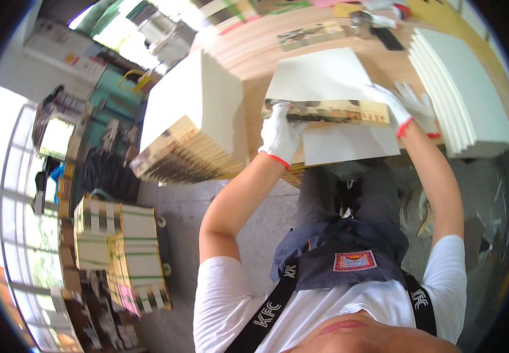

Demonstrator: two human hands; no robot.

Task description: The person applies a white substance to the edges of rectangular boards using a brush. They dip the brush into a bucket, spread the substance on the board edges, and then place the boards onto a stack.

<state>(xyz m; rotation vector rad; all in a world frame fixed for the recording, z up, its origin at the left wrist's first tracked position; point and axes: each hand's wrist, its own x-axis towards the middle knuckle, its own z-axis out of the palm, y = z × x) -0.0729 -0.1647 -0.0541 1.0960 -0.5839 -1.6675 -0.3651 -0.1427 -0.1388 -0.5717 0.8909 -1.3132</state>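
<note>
A book (325,75) with a plain white face and a printed picture spine (340,112) lies at the near edge of the table, its spine toward me. My left hand (281,135), in a white glove with a red cuff, grips the spine's left end; some fingers are hidden behind it. At the right end my right hand (393,109), gloved alike, holds the book's side, its fingers along the white face and its thumb hidden. A white sheet (351,145) shows below the spine, over the table edge. Beside my right hand lies a loose white glove (417,105).
A tall stack of similar books (189,126) stands left, and a stack of white blocks (460,94) right. Farther back lie another printed book (311,36), a dark phone (387,39) and a metal container (360,23). Strapped bundles (131,235) sit on the floor at left.
</note>
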